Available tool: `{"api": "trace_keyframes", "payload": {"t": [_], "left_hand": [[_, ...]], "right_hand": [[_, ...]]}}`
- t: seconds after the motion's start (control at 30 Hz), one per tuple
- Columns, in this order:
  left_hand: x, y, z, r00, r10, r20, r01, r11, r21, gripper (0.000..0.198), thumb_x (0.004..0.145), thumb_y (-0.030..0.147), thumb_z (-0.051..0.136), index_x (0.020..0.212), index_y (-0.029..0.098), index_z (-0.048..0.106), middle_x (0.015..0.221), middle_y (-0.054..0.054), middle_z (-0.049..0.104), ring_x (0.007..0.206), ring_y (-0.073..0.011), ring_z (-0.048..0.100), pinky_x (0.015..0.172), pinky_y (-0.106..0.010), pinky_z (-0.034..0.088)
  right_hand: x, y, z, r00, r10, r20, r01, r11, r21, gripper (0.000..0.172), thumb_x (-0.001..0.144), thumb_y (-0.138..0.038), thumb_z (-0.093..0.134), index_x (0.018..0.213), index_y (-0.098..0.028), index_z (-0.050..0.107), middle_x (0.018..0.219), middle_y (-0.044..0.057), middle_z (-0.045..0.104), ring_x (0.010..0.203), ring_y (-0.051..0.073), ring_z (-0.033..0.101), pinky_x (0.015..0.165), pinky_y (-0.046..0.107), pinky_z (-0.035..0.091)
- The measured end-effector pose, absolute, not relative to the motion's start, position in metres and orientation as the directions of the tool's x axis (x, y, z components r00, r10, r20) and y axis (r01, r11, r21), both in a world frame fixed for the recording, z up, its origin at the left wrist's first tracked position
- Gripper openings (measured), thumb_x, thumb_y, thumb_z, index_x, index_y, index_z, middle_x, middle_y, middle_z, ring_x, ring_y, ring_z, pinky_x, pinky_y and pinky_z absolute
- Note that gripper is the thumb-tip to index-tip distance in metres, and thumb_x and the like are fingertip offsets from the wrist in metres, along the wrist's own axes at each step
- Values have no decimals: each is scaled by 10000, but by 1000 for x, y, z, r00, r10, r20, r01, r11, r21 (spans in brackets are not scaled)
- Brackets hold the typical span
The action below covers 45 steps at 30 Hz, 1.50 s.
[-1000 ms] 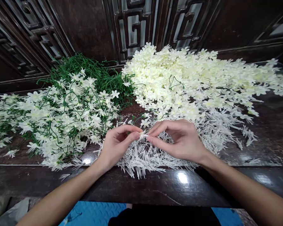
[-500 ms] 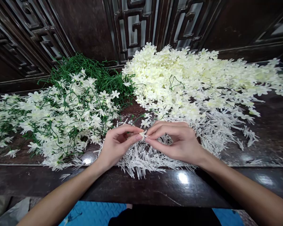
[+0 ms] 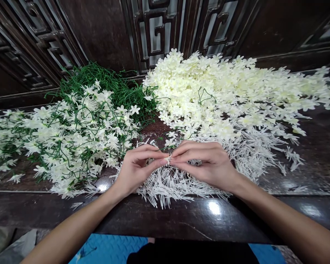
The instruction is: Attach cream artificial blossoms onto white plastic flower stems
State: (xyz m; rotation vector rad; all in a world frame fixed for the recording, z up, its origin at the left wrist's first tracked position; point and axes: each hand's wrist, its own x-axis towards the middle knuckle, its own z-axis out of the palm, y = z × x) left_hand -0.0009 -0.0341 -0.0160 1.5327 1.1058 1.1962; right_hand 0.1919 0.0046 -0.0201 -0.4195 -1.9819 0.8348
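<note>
At the far left, a loose heap of white flowers on green stems (image 3: 68, 139) sprawls across the dark wooden table (image 3: 165, 218), reaching to the left edge of the view. Behind it, toward the carved wooden panel (image 3: 154, 33), lies a tangle of bare green stems (image 3: 112, 86) with no blooms on them.

The left hand (image 3: 134, 170) comes in from the lower left, its forearm crossing the table's front edge. Its thumb and forefinger are pressed together at their tips, pinching a small white flower piece (image 3: 168, 159); the other fingers curl loosely underneath. That piece sits just above the middle of the table's near side, between the two hands and over a flat scatter of thin white spiky pieces (image 3: 165, 185) that fans out below and to the right.

The right hand (image 3: 209, 165) meets the left tip to tip, its thumb and forefinger nipping the same small piece from the other side, the remaining fingers folded in.

Farther right and behind, a big mound of cream blossoms (image 3: 231, 88) without stems fills the table's back right part. At the bottom edge a blue mat (image 3: 107, 249) shows below the table.
</note>
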Motion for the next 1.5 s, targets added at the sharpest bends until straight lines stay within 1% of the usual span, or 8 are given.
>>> {"api": "trace_keyframes", "payload": {"t": [0.43, 0.6, 0.8, 0.97, 1.1, 1.17, 1.33, 1.5], "left_hand": [[-2, -34, -14, 143, 980, 142, 109, -158, 981, 136, 741, 108, 727, 835, 206, 738, 796, -19, 735, 710, -117, 649, 645, -240, 512], [-2, -36, -14, 105, 984, 144, 136, -158, 978, 128, 738, 125, 738, 824, 219, 732, 788, 1, 736, 681, -106, 637, 626, -231, 497], [0, -36, -14, 102, 986, 135, 141, -148, 979, 85, 750, 140, 720, 812, 197, 719, 780, -16, 727, 668, -115, 631, 607, -243, 496], [-1, -38, -14, 78, 992, 96, 68, -102, 992, 42, 868, 224, 602, 903, 214, 582, 762, -11, 710, 707, -125, 661, 633, -243, 514], [-2, -39, -14, 55, 997, 50, 22, -51, 998, 207, 921, 247, 528, 1099, 261, 423, 718, 17, 710, 660, -124, 677, 682, -269, 538], [-2, -38, -14, 89, 995, 37, 92, -45, 995, 238, 904, 250, 557, 1126, 234, 474, 708, 4, 710, 683, -136, 682, 684, -270, 536], [-2, -37, -14, 149, 985, 85, 250, -121, 961, 113, 883, 267, 579, 855, 181, 645, 756, -37, 725, 665, -135, 659, 627, -264, 519], [-3, -38, -12, 213, 966, 145, 282, -203, 938, 145, 896, 229, 551, 961, 195, 675, 920, -70, 727, 804, -159, 668, 697, -294, 529]], "right_hand": [[193, 5, -16, -518, 683, 515, 14, 608, -794, 144, 736, -162, 766, 859, -213, 710, 797, 26, 735, 732, 158, 693, 697, 341, 603], [193, 3, -13, -610, 763, 213, 169, 388, -906, 527, 593, -365, 855, 1043, -170, 663, 950, 59, 708, 840, 202, 660, 747, 416, 584], [189, -1, -11, -608, 775, 174, 54, 259, -964, 113, 853, -251, 643, 935, -193, 694, 866, 39, 707, 786, 163, 664, 722, 373, 588], [197, 3, -12, -578, 810, 97, 148, 222, -964, 114, 880, -280, 606, 879, -185, 669, 801, 43, 690, 717, 161, 666, 619, 338, 595], [201, 5, -7, -564, 820, 96, 123, 198, -972, 89, 887, -264, 596, 881, -189, 643, 729, 20, 670, 625, 129, 648, 538, 279, 575], [201, 5, -4, -549, 827, 120, 115, 217, -969, 69, 884, -252, 597, 876, -198, 638, 707, 8, 658, 598, 118, 634, 516, 260, 563], [201, 5, -3, -552, 817, 169, 95, 263, -960, 54, 883, -236, 594, 859, -204, 630, 729, 5, 654, 615, 109, 633, 536, 245, 569], [200, 4, -5, -587, 789, 179, 94, 287, -953, 60, 892, -235, 583, 870, -197, 623, 759, 14, 651, 637, 111, 633, 546, 246, 575]]}}
